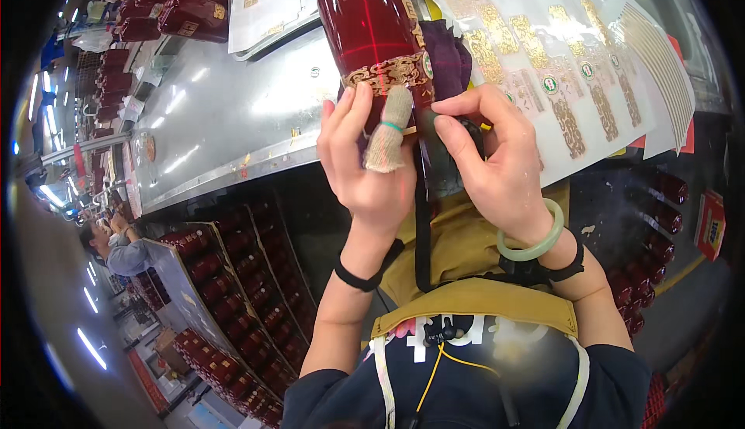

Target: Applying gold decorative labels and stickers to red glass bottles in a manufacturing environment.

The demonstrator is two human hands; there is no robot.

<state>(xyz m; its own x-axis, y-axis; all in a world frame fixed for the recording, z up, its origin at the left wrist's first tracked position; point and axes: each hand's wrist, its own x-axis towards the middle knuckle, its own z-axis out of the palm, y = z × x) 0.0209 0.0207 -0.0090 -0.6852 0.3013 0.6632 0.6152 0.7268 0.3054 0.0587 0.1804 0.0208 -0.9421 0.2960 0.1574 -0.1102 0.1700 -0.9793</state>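
Observation:
A dark red glass bottle (pixel 369 22) lies on the bench in front of me, crossed by thin red light lines. An ornate gold band (pixel 388 74) with a small green-and-white emblem runs around it. My left hand (pixel 365 150) has its fingers stretched out against the bottle at the band. One of its fingers wears a grey cloth finger cover (pixel 392 130), tied with a green band. To the right of the bottle, thumb and forefinger of my right hand (pixel 497 161) come together in a pinch; what lies between them is too small to make out.
Sheets of gold decals (pixel 559 57) cover the bench's right side. Under the bottle is a dark purple cloth (pixel 450 53). A white tray (pixel 268 10) and more red bottles (pixel 194 14) stand at the far left. Racks of bottles (pixel 221 289) fill the lower left, near another person (pixel 124 250).

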